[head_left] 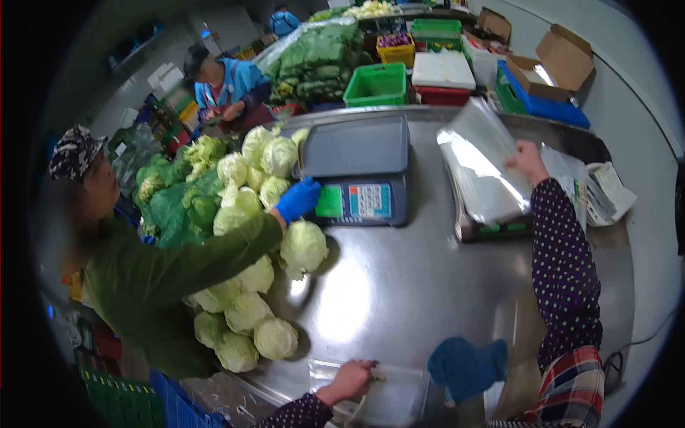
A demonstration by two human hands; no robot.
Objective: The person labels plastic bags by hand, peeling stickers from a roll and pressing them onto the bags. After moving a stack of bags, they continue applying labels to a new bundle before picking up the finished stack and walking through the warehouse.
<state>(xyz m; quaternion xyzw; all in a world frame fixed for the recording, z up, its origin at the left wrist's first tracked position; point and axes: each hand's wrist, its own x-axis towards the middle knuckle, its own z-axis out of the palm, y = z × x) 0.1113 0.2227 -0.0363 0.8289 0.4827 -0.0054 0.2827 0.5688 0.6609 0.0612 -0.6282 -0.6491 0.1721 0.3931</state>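
Note:
My right hand (528,162), in a dark polka-dot sleeve, is closed at the right edge of a stack of clear plastic bags (477,160); the fingers pinch the film there. Near the front edge of the steel table, my left hand (351,379) has its fingers curled over a clear plastic bag (396,396) lying flat. A blue cloth (467,367) lies to the right of that bag. Several pale green cabbages (276,338) are piled on the table's left side.
A digital scale (360,171) stands at the far side; a co-worker's blue-gloved hand (298,200) is at its left edge. Behind are a green crate (376,84) and an open cardboard box (556,64). A white container (608,192) sits at right. Another person (228,89) works farther back.

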